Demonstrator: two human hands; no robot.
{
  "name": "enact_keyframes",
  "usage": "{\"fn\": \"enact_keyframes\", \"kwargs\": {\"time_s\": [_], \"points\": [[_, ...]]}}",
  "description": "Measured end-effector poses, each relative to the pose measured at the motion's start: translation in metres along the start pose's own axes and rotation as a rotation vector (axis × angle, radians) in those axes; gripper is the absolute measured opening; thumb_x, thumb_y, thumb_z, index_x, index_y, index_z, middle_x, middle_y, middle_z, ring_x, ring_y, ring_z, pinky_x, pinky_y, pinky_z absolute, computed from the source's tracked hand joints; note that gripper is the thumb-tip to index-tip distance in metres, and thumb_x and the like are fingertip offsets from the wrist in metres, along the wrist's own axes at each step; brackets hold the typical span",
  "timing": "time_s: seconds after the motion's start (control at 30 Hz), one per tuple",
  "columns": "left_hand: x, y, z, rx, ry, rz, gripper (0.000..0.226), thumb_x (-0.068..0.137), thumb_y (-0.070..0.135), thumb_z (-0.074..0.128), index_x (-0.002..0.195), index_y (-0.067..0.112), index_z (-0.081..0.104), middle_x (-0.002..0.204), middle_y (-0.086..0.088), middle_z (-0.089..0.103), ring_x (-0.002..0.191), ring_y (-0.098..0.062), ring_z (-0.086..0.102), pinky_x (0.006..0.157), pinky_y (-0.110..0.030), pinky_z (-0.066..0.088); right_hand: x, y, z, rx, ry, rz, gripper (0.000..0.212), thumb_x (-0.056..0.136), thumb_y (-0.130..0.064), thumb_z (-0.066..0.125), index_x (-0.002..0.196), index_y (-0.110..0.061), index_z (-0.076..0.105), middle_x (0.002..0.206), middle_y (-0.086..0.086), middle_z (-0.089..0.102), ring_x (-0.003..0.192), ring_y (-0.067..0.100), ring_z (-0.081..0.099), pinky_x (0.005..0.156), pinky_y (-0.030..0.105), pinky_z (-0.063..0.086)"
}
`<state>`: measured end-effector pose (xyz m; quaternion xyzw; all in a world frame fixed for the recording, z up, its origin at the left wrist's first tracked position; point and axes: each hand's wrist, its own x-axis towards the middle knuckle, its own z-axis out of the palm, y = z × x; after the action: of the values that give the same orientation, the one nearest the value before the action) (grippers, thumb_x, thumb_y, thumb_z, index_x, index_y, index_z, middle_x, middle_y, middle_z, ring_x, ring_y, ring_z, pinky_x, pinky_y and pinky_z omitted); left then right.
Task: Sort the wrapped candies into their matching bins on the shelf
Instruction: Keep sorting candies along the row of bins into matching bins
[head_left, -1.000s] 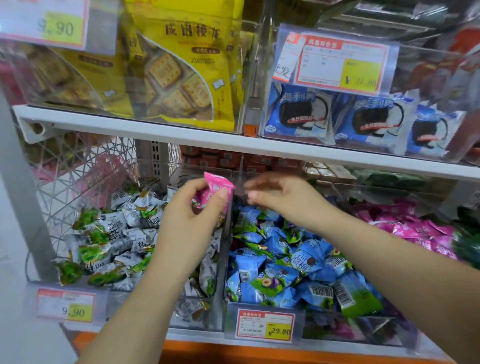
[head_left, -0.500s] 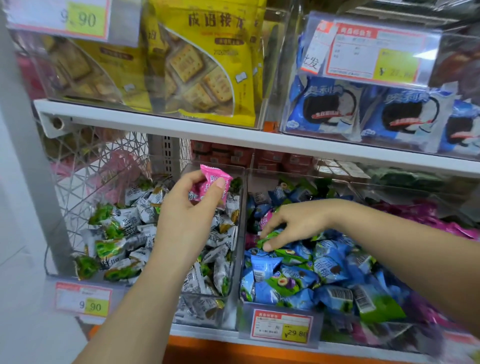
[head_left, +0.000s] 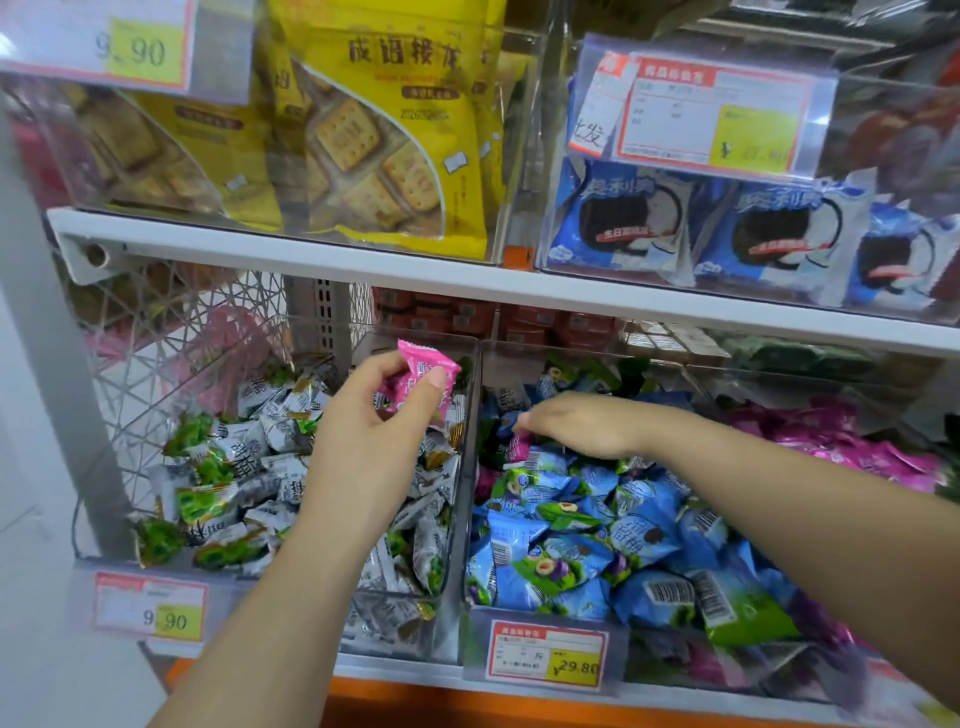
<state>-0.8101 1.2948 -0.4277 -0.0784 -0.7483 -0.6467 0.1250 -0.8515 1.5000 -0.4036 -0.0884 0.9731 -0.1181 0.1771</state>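
Shelf bins (head_left: 400, 623), pink candy (head_left: 423, 382) beside divider (head_left: 469, 493)

1. right hand (head_left: 582, 423): fingertips sunk among the wrappers in the blue-candy bin (head_left: 474, 519); whether they grip anything cannot be told.
2. pink candy (head_left: 423, 371), pinched in the left hand (head_left: 374, 436): lower part hidden behind thumb and fingers; print unreadable.
3. both forearms: cut off, the left at the bottom edge, the right at the right edge.
4. upper-left price tag (head_left: 104, 47): cut by the top and left edges.
5. upper-right price tag (head_left: 711, 117): small print and price blurred.
6. pink wrappers (head_left: 857, 452): blurred, running off the right edge.
7. boxes behind the bins (head_left: 467, 317): dim, labels too small to read.
8. lower-right wrappers (head_left: 779, 670): smeared, kind uncertain.
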Motion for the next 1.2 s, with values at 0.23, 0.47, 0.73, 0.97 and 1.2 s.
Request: {"fn": "enact_keyframes", "kwargs": {"time_s": [0.23, 0.47, 0.73, 0.97, 1.2], "points": [[-0.001, 0.003, -0.003, -0.008, -0.007, -0.023, 0.029, 0.085, 0.051, 0.055, 0.108, 0.037, 0.062, 0.091, 0.007, 0.067, 0.074, -0.01, 0.06, 0.064, -0.019, 0.041, 0.042, 0.005, 0.011, 0.022, -0.173, 0.195, 0.05, 0.103, -0.032, 0.029, 0.135, 0.004, 0.042, 0.144, 0.024, 0.035, 0.132, 0.04, 0.035, 0.111, 0.046, 0.027], [0.0, -0.002, -0.007, -0.016, -0.022, -0.016, 0.024, 0.087, 0.048, 0.054, 0.109, 0.04, 0.053, 0.1, 0.009, 0.063, 0.091, -0.009, 0.062, 0.076, -0.027, 0.045, 0.039, 0.015, 0.01, 0.125, -0.009, 0.202, 0.051, 0.1, -0.032, 0.036, 0.118, 0.012, 0.051, 0.101, 0.028, 0.058, 0.081, 0.038, 0.046, 0.085, 0.042, 0.042], [0.002, -0.004, -0.001, -0.006, -0.064, -0.069, 0.041, 0.084, 0.057, 0.048, 0.122, 0.05, 0.035, 0.132, 0.006, 0.047, 0.124, -0.017, 0.049, 0.095, -0.031, 0.036, 0.028, 0.01, 0.007, 0.118, 0.061, 0.141, 0.04, 0.102, -0.021, 0.033, 0.127, 0.004, 0.051, 0.136, 0.025, 0.044, 0.124, 0.039, 0.044, 0.106, 0.043, 0.036], [0.005, -0.005, 0.003, 0.043, -0.079, -0.043, 0.043, 0.094, 0.045, 0.046, 0.135, 0.037, 0.035, 0.096, 0.009, 0.058, 0.089, 0.017, 0.055, 0.068, -0.01, 0.039, 0.01, 0.016, 0.006, 0.013, 0.155, -0.024, 0.044, 0.098, -0.025, 0.048, 0.141, -0.017, 0.042, 0.143, 0.0, 0.045, 0.125, 0.014, 0.046, 0.089, 0.015, 0.032], [0.007, -0.009, 0.003, 0.029, -0.054, -0.034, 0.032, 0.091, 0.05, 0.048, 0.121, 0.048, 0.036, 0.121, 0.008, 0.052, 0.111, -0.012, 0.057, 0.096, -0.03, 0.043, 0.043, 0.007, 0.009, -0.008, 0.151, -0.023, 0.038, 0.091, -0.027, 0.062, 0.127, -0.016, 0.058, 0.134, 0.002, 0.053, 0.117, 0.017, 0.051, 0.083, 0.017, 0.034]]}}
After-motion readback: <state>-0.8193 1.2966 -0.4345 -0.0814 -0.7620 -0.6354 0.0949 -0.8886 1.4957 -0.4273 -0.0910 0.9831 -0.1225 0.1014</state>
